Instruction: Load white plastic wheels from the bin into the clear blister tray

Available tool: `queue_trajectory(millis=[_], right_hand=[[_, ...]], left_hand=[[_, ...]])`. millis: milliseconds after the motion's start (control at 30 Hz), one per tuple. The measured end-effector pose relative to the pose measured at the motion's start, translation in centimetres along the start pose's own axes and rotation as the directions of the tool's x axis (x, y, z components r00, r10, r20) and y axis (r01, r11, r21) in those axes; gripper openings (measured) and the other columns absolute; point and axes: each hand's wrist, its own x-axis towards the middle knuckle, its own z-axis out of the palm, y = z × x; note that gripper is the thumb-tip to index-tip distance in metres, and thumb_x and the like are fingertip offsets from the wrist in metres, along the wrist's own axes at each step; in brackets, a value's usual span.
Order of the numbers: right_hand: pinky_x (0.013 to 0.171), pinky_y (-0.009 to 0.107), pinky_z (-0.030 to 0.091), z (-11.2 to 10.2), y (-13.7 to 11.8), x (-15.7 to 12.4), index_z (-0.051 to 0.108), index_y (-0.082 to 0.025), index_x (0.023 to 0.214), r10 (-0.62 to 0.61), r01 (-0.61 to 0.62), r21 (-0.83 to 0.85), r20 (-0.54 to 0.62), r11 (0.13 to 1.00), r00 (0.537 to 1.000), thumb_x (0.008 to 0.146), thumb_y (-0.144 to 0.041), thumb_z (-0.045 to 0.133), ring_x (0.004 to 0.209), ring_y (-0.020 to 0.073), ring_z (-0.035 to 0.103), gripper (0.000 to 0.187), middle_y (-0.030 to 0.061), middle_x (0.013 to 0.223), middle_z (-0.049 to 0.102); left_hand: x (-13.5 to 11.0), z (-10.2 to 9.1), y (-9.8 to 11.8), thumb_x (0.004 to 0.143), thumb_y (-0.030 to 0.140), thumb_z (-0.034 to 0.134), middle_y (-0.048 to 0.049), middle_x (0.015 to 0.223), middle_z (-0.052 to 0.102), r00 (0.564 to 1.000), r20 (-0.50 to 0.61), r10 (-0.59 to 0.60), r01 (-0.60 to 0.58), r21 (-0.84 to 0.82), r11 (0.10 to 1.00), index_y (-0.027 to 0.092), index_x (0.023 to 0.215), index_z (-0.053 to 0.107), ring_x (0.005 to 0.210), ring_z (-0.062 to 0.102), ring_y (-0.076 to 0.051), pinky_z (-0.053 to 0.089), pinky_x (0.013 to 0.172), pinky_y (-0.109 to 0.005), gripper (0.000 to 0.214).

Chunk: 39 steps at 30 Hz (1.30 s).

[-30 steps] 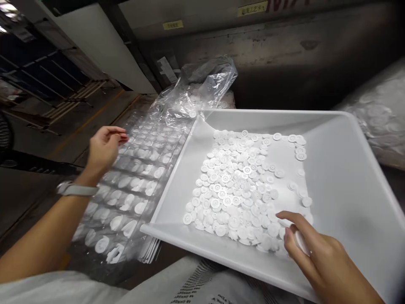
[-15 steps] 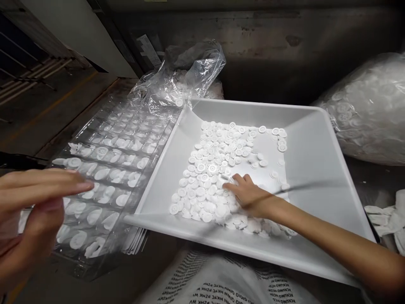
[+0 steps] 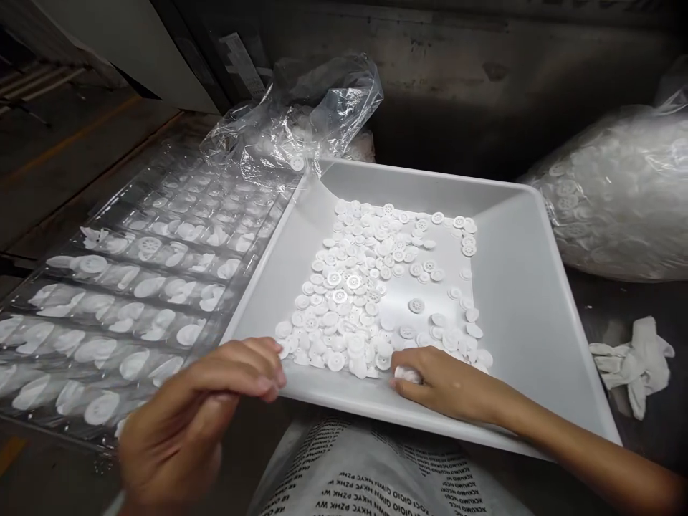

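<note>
In the head view, a grey tray (image 3: 532, 287) holds a loose spread of small round white plastic wheels (image 3: 352, 283), some with spoke-like holes. My right hand (image 3: 446, 383) is low inside the tray by its front wall. Its thumb and fingers are closed around a few white wheels (image 3: 407, 375). Over the tray's front left corner hangs my left hand (image 3: 201, 405), fingers bent and pressed together. What it holds, if anything, is hidden. To its left lies a clear compartment tray (image 3: 177, 276), its pockets filled with white wheels and other white pieces.
A crumpled clear plastic bag (image 3: 322, 107) sits behind the trays. At the right stands a large clear bag (image 3: 623, 193) full of white wheels, with a white glove (image 3: 637, 365) in front of it. Printed fabric (image 3: 365, 473) covers my lap.
My right hand has drawn back toward the tray's front wall and closed around wheels. My left hand has moved right, from over the compartment tray to the grey tray's corner. The view has shifted slightly.
</note>
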Motion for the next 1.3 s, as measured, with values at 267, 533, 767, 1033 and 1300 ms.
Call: queue_trajectory(millis=[267, 533, 767, 1033, 1300], right_hand=[[0.056, 0.022, 0.04, -0.6, 1.3, -0.8, 0.062, -0.021, 0.085, -0.016, 0.051, 0.106, -0.304, 0.993, 0.952, 0.091, -0.032, 0.05, 0.061, 0.0118, 0.053, 0.017, -0.0021, 0.071, 0.061], [0.083, 0.036, 0.044, 0.2, -3.6, -2.2, 0.061, -0.018, 0.104, -0.335, 0.192, -0.288, -0.617, 0.938, 0.712, 0.095, -0.03, 0.046, 0.098, 0.0225, 0.057, 0.021, 0.0089, 0.11, 0.062], [0.104, 0.049, 0.029, 0.7, -2.7, -3.2, 0.038, -0.02, 0.138, -0.382, 0.083, -0.446, -0.64, 0.891, 0.666, 0.096, -0.038, 0.046, 0.133, 0.0296, 0.032, 0.046, 0.012, 0.143, 0.04], [0.1, 0.037, 0.042, 0.6, -2.1, -3.6, 0.054, -0.036, 0.12, -0.035, 0.066, 0.012, -0.741, 0.998, 0.67, 0.091, -0.035, 0.057, 0.131, 0.0214, 0.038, 0.029, 0.0012, 0.139, 0.041], [0.094, 0.031, 0.047, -0.4, -1.5, -3.0, 0.064, -0.027, 0.098, 0.082, 0.184, 0.251, -0.773, 0.95, 0.629, 0.087, -0.027, 0.061, 0.117, 0.0203, 0.053, 0.011, 0.003, 0.124, 0.054]], left_hand=[[1.3, 9.1, -1.5, 0.078, 0.019, 0.058, 0.0002, 0.095, 0.065, 0.737, 0.244, -0.63, 0.638, -0.56, 0.529, 0.03, 0.085, 0.068, 0.092, 0.063, -0.013, 0.054, 0.087, -0.028, 0.016], [0.5, 15.7, -1.7, 0.088, 0.043, 0.04, -0.0027, 0.128, 0.063, 0.555, 0.516, -0.652, 0.782, -0.59, 0.199, 0.03, 0.122, 0.06, 0.119, 0.058, -0.02, 0.045, 0.104, -0.035, 0.041], [1.1, 15.6, -1.4, 0.087, 0.034, 0.042, 0.0001, 0.121, 0.067, 0.555, 0.464, -0.69, 0.74, -0.654, 0.155, 0.029, 0.111, 0.066, 0.121, 0.057, -0.02, 0.049, 0.099, -0.032, 0.035], [0.6, 15.5, -2.1, 0.086, 0.027, 0.047, -0.0009, 0.134, 0.061, 0.578, 0.59, -0.564, 0.78, -0.602, 0.17, 0.032, 0.129, 0.057, 0.13, 0.05, -0.023, 0.039, 0.11, -0.041, 0.045], [0.8, 15.4, -1.8, 0.09, 0.023, 0.044, -0.0056, 0.137, 0.058, 0.509, 0.712, -0.484, 0.848, -0.511, 0.14, 0.03, 0.144, 0.04, 0.127, 0.053, -0.025, 0.037, 0.11, -0.043, 0.054]])
